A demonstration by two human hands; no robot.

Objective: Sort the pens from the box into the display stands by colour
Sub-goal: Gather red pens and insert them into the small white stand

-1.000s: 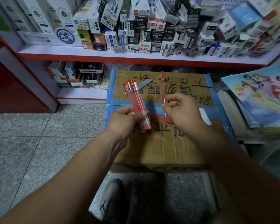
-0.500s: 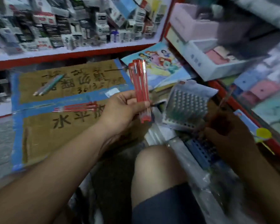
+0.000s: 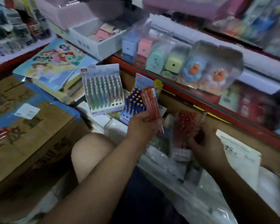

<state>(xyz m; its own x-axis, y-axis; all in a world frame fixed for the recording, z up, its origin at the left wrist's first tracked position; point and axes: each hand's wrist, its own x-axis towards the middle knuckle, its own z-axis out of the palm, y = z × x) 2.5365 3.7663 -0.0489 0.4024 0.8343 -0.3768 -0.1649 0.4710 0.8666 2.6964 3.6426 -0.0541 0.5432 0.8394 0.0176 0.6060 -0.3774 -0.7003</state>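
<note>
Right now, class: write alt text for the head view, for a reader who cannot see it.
The left hand grips a bundle of red pens while the right hand pinches a single pen at the red stand. A blue stand and a pale stand sit behind.

cartoon picture books (image 3: 55, 65) are lying stacked at the left, a white carton (image 3: 102, 46) is sitting open behind them. pastel sharpeners (image 3: 155, 55) are lining up along the red shelf (image 3: 200, 101), two duck toys (image 3: 205, 70) in clear packs are standing beside them. clear plastic wrap (image 3: 200, 199) is spreading across the floor below.
</note>
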